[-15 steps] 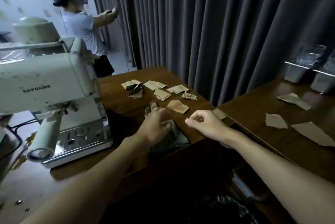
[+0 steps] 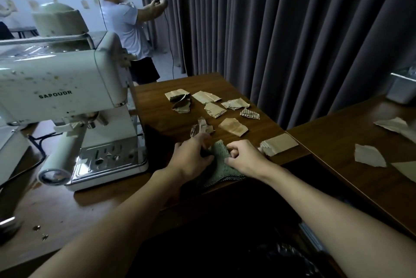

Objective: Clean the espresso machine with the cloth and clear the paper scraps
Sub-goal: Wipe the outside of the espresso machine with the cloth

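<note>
Left hand [image 2: 191, 160] and right hand [image 2: 245, 160] gripped green cloth [image 2: 218, 150], fingers curled, at near edge of table [image 2: 157, 102]. Paper scraps [image 2: 234, 129] lay just beyond. Espresso machine [image 2: 67, 88] stood at left.

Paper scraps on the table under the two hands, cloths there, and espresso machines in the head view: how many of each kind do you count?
Paper scraps: 9
Green cloth: 1
Espresso machine: 1
Total: 11
</note>
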